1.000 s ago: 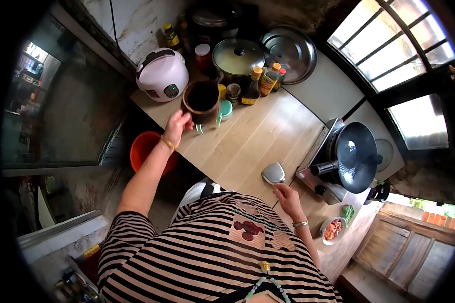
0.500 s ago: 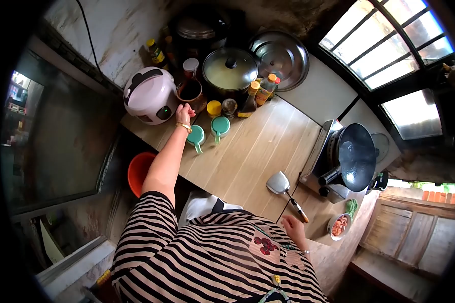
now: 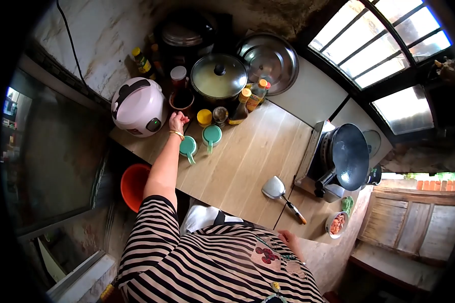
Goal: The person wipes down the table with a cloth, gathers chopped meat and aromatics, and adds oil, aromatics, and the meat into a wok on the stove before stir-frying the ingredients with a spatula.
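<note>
My left hand (image 3: pixel 178 122) reaches across the wooden counter to the front of a dark brown pot (image 3: pixel 187 107). Its fingers are curled closed by the pot's near side; what they hold, if anything, is hidden. Just in front of this hand stand two green-lidded jars with handles, the left jar (image 3: pixel 188 145) and the right jar (image 3: pixel 212 135). A pink rice cooker (image 3: pixel 140 106) is to its left. Near the counter's front edge, my right hand (image 3: pixel 289 241) rests low beside my striped shirt, fingers loosely curled with nothing visible in them. A metal spatula (image 3: pixel 275 188) lies just beyond it.
A lidded pot (image 3: pixel 218 76), sauce bottles (image 3: pixel 257 95), a yellow-lidded jar (image 3: pixel 204 117) and a steel basin (image 3: pixel 270 63) stand at the back. A wok (image 3: pixel 350 156) sits on the stove at right. A bowl of cut meat (image 3: pixel 336 224) is near the right edge. Below hangs an orange bucket (image 3: pixel 135 187).
The view has shifted slightly, so the counter appears lower and further left. My left hand stays by the brown pot. My right hand has drawn back slightly toward my body.
</note>
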`<state>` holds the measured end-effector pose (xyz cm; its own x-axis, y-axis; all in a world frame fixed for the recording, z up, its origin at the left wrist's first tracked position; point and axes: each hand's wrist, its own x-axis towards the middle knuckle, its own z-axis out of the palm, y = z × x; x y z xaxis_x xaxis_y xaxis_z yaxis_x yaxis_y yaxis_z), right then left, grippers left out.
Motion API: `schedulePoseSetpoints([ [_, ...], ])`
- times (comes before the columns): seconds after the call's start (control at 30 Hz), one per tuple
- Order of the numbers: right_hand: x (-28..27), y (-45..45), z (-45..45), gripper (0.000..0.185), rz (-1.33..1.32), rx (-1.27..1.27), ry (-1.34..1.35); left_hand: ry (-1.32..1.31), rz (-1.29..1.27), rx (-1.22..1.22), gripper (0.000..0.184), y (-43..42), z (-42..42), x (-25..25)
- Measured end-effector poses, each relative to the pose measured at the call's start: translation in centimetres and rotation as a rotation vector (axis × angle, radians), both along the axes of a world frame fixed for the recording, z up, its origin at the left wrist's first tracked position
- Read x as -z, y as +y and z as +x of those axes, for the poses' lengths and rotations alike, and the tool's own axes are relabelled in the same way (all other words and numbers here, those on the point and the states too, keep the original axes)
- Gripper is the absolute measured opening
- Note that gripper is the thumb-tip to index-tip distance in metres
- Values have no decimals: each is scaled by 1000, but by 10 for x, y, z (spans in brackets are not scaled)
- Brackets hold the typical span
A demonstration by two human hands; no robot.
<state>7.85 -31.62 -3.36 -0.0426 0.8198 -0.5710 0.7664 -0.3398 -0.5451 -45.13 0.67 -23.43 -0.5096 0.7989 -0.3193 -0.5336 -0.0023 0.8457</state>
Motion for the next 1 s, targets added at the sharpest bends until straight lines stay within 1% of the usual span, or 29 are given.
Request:
schedulePoseSetpoints([
  [0.07, 2, -4, 5, 23, 21, 15, 64, -9, 2, 8, 11, 0, 0, -1],
  [0.17, 8, -9, 11, 20, 17, -3, 10, -38, 17, 56, 13, -6, -5, 0],
  [0.3, 19, -16, 15, 21, 6, -41, -2, 98, -115, 182, 10, -6, -16, 1],
  [0.4, 34, -16, 15, 22, 0, -53, 2, 293, -254, 166, 15, -5, -15, -12],
  [0.43, 43, -19, 18, 23, 1, -28, 8, 366, -278, 113, 21, -3, -16, -4],
  [0.47, 43, -24, 19, 23, 3, 14, 8, 369, -304, 93, 22, -4, -12, -17],
  [0.53, 31, -20, 12, 25, 1, 22, -48, 402, -335, 132, 23, -5, -17, -21],
  [0.57, 27, -21, 11, 24, 51, 23, -34, 448, -349, 138, 26, -9, -12, -31],
  [0.6, 23, -21, 13, 24, 107, 17, -22, 412, -333, 160, 28, -10, -19, -23],
  [0.67, 16, -22, 16, 22, 65, 45, -64, 437, -325, 185, 27, -19, -29, -19],
  [0.7, 14, -25, 18, 22, 46, 45, -80, 442, -329, 131, 27, -27, -32, -16],
  [0.73, 16, -31, 22, 22, 39, 55, -86, 470, -344, 146, 26, -38, -37, -16],
  [0.8, 31, -45, 33, 22, 26, 51, -90, 427, -332, 64, 21, -65, -38, -19],
  [0.83, 45, -54, 40, 22, 6, 46, -108, 433, -375, 3, 20, -83, -32, -30],
  [0.87, 53, -63, 46, 23, -6, 44, -114, 474, -346, -26, 18, -99, -41, -17],
  [0.9, 59, -70, 52, 23, -17, 40, -122, 470, -367, -75, 16, -119, -34, -29],
  [0.97, 78, -87, 70, 24, -26, 34, -137, 522, -402, -138, 14, -163, -37, -18],
  [1.0, 83, -94, 77, 24, -47, 32, -145, 559, -472, -127, 14, -188, -35, -15],
])
